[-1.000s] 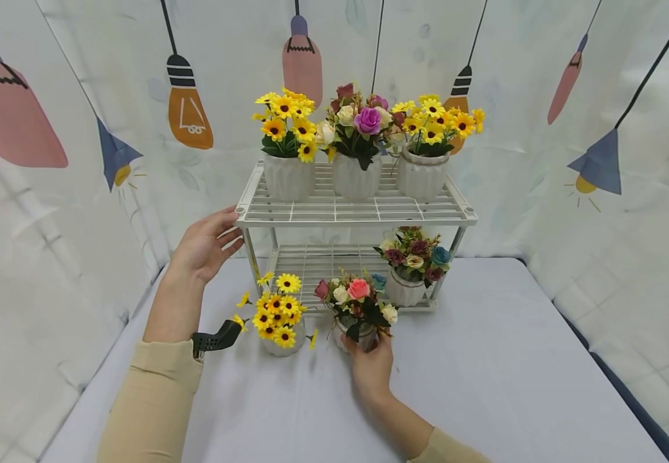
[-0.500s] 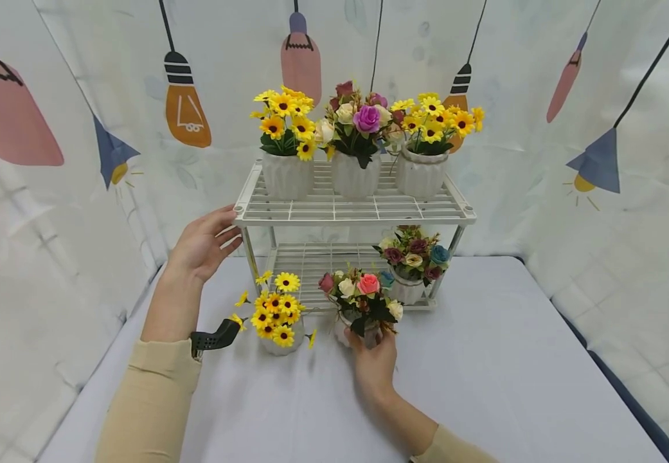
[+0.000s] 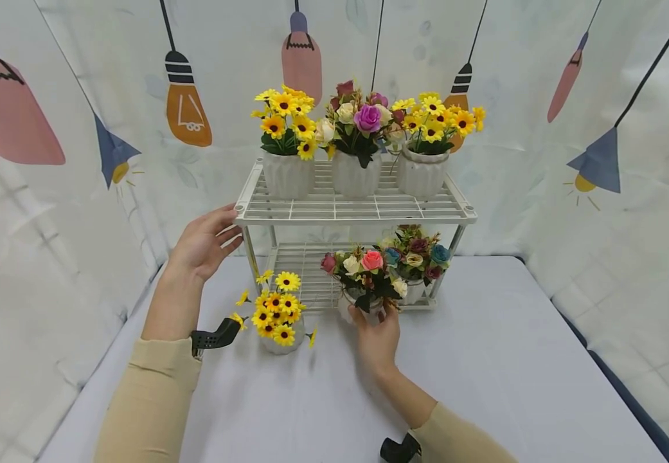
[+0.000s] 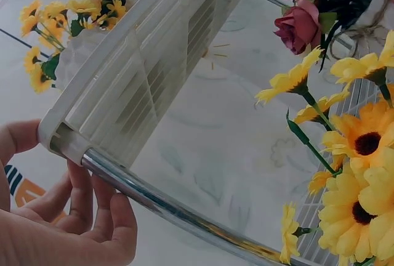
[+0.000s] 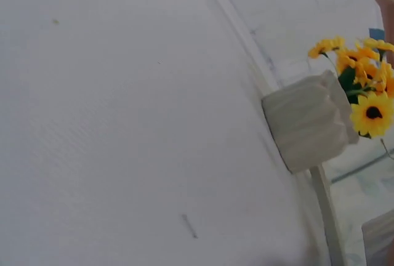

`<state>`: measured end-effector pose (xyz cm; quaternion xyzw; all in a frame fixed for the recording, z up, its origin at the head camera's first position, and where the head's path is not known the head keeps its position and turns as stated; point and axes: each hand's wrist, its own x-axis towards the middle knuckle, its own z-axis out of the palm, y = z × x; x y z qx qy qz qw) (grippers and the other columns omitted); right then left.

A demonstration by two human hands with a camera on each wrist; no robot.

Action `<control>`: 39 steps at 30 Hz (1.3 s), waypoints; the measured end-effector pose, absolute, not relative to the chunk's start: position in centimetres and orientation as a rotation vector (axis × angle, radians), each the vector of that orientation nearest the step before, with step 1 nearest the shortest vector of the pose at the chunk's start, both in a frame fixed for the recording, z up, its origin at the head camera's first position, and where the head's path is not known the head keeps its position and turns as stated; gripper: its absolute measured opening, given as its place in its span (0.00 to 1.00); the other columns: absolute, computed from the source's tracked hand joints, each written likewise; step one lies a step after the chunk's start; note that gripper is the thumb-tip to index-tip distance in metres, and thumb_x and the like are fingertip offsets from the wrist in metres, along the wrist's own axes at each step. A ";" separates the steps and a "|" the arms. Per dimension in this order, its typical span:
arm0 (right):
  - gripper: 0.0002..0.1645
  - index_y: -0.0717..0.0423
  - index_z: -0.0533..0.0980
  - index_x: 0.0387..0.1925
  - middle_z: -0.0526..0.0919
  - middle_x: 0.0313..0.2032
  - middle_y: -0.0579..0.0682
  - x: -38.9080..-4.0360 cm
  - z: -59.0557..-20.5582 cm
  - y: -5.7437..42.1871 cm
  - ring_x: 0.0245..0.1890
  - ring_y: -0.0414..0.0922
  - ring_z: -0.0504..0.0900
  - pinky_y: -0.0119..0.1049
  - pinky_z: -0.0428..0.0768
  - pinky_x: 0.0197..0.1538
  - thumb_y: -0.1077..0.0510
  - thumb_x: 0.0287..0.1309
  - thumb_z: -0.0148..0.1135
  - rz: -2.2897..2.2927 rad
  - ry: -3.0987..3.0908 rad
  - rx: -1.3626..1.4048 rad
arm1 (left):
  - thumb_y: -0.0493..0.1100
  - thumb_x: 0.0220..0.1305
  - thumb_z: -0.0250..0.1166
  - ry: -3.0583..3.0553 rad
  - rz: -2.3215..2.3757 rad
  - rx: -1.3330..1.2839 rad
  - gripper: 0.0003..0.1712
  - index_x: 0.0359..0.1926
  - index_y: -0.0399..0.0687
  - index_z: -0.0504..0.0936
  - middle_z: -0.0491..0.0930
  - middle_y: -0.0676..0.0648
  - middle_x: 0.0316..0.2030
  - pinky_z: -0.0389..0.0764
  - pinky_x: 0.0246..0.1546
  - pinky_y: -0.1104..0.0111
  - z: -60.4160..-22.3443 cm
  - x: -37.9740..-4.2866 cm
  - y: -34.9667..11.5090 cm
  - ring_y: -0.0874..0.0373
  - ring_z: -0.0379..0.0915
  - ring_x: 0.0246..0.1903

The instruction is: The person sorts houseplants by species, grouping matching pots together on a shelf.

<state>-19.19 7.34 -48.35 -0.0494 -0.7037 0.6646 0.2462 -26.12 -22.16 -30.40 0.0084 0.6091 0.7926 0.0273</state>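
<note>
My right hand (image 3: 379,337) grips a white pot of artificial roses (image 3: 369,273), with coral, white and dusky-red blooms. It is at the front edge of the rack's lower tier; whether its base touches the wires is hidden. My left hand (image 3: 207,244) holds the top left front corner of the white two-tier wire rack (image 3: 334,211). The left wrist view shows that hand's fingertips (image 4: 123,207) at the chrome post (image 4: 154,195), just below the corner. Left of the held pot, a pot of yellow daisies (image 3: 279,315) stands on the table before the rack.
The upper tier carries two pots of yellow flowers (image 3: 288,138) (image 3: 427,154) around a mixed rose pot (image 3: 357,141). On the lower tier's right stands another rose pot (image 3: 418,260), close beside the held one. A white cloth covers the table (image 3: 513,360).
The right hand has lifted the rose pot and moved it forward and slightly right, toward the rack's lower tier. My left hand stays at the rack corner.
</note>
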 end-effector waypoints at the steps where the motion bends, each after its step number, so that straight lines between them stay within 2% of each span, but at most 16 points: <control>1: 0.47 0.67 0.66 0.69 0.74 0.64 0.60 -19.6 -48.2 7.4 0.69 0.54 0.69 0.56 0.65 0.70 0.53 0.56 0.80 1.818 -1.916 -0.143 | 0.50 0.75 0.65 1.882 2.446 0.027 0.35 0.75 0.43 0.65 0.72 0.49 0.61 0.64 0.61 0.61 -30.4 -26.1 -22.2 0.53 0.68 0.57; 7: 0.43 0.65 0.70 0.67 0.75 0.64 0.58 -22.1 -47.9 7.1 0.69 0.52 0.68 0.54 0.64 0.71 0.56 0.53 0.81 1.842 -1.865 -0.191 | 0.49 0.75 0.64 1.869 2.449 0.030 0.33 0.74 0.43 0.66 0.74 0.51 0.58 0.64 0.61 0.61 -30.5 -26.2 -22.1 0.55 0.70 0.55; 14: 0.40 0.61 0.74 0.65 0.77 0.64 0.53 -24.4 -47.7 6.3 0.70 0.49 0.68 0.44 0.62 0.73 0.61 0.51 0.82 1.876 -1.830 -0.214 | 0.49 0.75 0.64 1.866 2.452 0.035 0.34 0.75 0.43 0.65 0.73 0.51 0.59 0.64 0.61 0.61 -30.4 -26.3 -22.0 0.55 0.69 0.56; 19: 0.39 0.60 0.75 0.64 0.78 0.63 0.53 -25.7 -47.6 6.0 0.70 0.49 0.69 0.44 0.61 0.73 0.61 0.50 0.82 1.837 -1.832 -0.219 | 0.49 0.75 0.64 1.859 2.457 0.045 0.34 0.74 0.43 0.66 0.72 0.50 0.60 0.65 0.61 0.61 -30.5 -26.2 -22.1 0.55 0.70 0.55; 25: 0.41 0.56 0.74 0.65 0.78 0.64 0.50 -26.2 -48.2 5.9 0.70 0.48 0.68 0.43 0.60 0.74 0.61 0.49 0.83 1.809 -1.868 -0.247 | 0.48 0.76 0.63 1.856 2.452 0.030 0.33 0.75 0.43 0.65 0.73 0.51 0.59 0.64 0.61 0.61 -30.7 -25.9 -22.4 0.55 0.69 0.55; 30: 0.42 0.58 0.74 0.65 0.79 0.62 0.54 -26.5 -48.8 6.1 0.69 0.51 0.70 0.45 0.61 0.73 0.60 0.49 0.83 1.749 -1.891 -0.277 | 0.49 0.75 0.64 1.872 2.449 0.036 0.35 0.76 0.42 0.64 0.71 0.49 0.63 0.64 0.62 0.60 -30.6 -25.9 -22.2 0.55 0.69 0.56; 36: 0.44 0.55 0.72 0.67 0.77 0.64 0.52 -26.5 -48.9 6.4 0.70 0.50 0.68 0.45 0.59 0.74 0.61 0.49 0.83 1.757 -1.886 -0.221 | 0.49 0.75 0.64 1.879 2.451 0.032 0.35 0.75 0.42 0.65 0.73 0.51 0.60 0.64 0.62 0.61 -30.5 -26.0 -22.1 0.55 0.69 0.56; 39: 0.47 0.58 0.69 0.68 0.75 0.65 0.53 -26.0 -48.7 6.3 0.71 0.51 0.67 0.45 0.59 0.74 0.63 0.49 0.83 1.778 -1.867 -0.194 | 0.49 0.75 0.64 1.873 2.454 0.034 0.35 0.75 0.42 0.65 0.73 0.51 0.60 0.64 0.61 0.60 -30.5 -26.0 -22.1 0.55 0.69 0.56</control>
